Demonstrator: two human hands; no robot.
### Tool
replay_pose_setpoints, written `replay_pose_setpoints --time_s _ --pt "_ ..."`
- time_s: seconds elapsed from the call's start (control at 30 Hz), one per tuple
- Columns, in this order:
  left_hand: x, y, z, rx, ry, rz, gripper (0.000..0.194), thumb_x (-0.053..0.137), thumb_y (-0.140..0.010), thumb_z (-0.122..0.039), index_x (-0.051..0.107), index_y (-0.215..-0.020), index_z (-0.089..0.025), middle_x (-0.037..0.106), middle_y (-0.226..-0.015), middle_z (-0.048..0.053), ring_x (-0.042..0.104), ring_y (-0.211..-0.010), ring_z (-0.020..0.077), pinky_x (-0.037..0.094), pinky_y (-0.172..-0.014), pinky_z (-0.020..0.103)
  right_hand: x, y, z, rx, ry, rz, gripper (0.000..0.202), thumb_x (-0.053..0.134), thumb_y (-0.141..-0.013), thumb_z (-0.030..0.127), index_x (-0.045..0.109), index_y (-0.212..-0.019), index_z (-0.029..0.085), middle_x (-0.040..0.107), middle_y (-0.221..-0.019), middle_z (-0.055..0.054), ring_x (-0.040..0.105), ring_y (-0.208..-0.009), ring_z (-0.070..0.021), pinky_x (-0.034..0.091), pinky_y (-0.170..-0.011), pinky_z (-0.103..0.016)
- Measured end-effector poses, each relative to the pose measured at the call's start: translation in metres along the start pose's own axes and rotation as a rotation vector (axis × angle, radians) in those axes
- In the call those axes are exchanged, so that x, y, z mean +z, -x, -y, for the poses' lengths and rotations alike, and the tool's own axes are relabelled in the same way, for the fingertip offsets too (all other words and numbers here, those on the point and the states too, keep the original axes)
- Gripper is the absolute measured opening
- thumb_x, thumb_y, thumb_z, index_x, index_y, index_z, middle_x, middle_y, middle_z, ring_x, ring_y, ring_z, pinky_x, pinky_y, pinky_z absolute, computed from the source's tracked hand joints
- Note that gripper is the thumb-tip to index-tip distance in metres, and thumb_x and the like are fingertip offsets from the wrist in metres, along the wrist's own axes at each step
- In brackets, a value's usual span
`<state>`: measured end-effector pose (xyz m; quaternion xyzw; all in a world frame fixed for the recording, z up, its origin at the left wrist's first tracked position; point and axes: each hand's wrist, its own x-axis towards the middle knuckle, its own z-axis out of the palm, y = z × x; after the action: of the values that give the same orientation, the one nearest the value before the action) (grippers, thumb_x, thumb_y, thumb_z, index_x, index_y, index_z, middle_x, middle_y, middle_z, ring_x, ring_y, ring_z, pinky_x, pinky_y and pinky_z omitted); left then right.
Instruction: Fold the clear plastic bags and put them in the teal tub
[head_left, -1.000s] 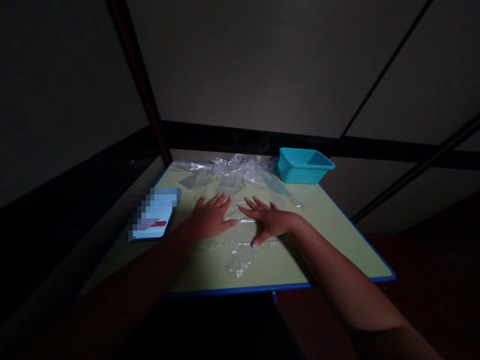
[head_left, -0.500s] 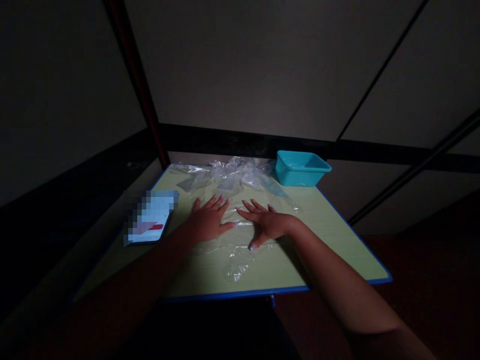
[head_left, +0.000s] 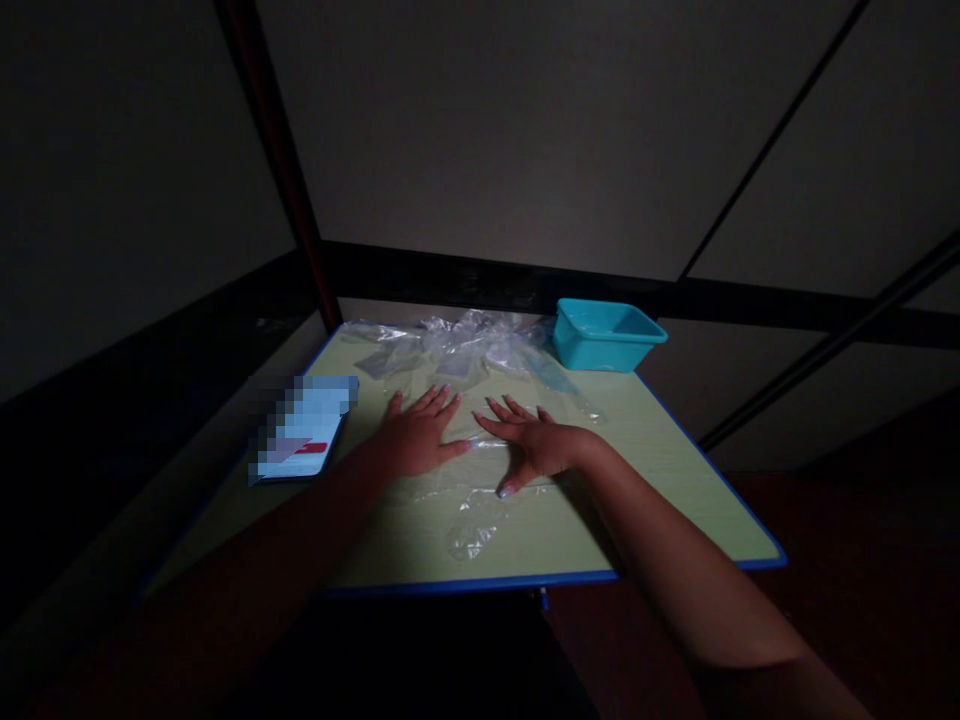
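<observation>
A thin clear plastic sheet, perhaps a disposable glove, [head_left: 476, 530] lies spread on the light tabletop [head_left: 660, 500], its crinkled near end toward me. My left hand [head_left: 416, 437] rests palm down on it with fingers spread. To its right, my right hand [head_left: 529, 440] also presses on the plastic, fingers apart and thumb stretched toward me. Beyond both hands, a crumpled heap of clear plastic [head_left: 472, 345] covers the back of the table. What lies under the palms is hidden.
At the back right corner stands a turquoise plastic basket [head_left: 606, 350]. A lit phone or tablet [head_left: 304, 440], partly blurred out, lies at the left edge. Blue edging [head_left: 480, 585] rims the table, and a panelled wall [head_left: 480, 140] rises behind it.
Both hands stay in nearly the same place on the plastic. The whole view has shifted very slightly; nothing has been picked up or let go.
</observation>
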<state>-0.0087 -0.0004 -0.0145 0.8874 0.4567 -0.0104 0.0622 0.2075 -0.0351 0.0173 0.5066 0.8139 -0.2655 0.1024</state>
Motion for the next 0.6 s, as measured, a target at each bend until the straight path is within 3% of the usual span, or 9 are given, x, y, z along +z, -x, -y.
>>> replay_pose_setpoints --time_s 0.33,0.6 --pt "0.0098 -0.0054 0.0061 0.019 0.009 -0.028 0.078 0.033 -0.086 -0.064 0.017 -0.148 -0.021 0.012 -0.155 0.010 0.011 -0.142 0.0323 0.006 -0.107 0.064 0.0009 0.0000 -0.0011 -0.001 0.014 -0.010 0.116 0.072 -0.059 0.063 0.003 -0.148 0.033 -0.014 -0.154 -0.006 -0.017 -0.140 -0.0324 -0.005 -0.102 -0.068" --pt "0.0039 -0.0040 0.0035 0.008 -0.023 -0.008 0.082 0.033 -0.084 -0.067 0.017 -0.148 -0.020 0.013 -0.154 0.008 0.010 -0.143 0.0314 0.006 -0.104 0.068 0.0007 0.0003 -0.0018 -0.004 0.013 -0.011 0.117 0.071 -0.060 0.062 0.002 -0.148 0.031 -0.014 -0.154 -0.008 -0.017 -0.140 -0.0342 -0.005 -0.102 -0.069"
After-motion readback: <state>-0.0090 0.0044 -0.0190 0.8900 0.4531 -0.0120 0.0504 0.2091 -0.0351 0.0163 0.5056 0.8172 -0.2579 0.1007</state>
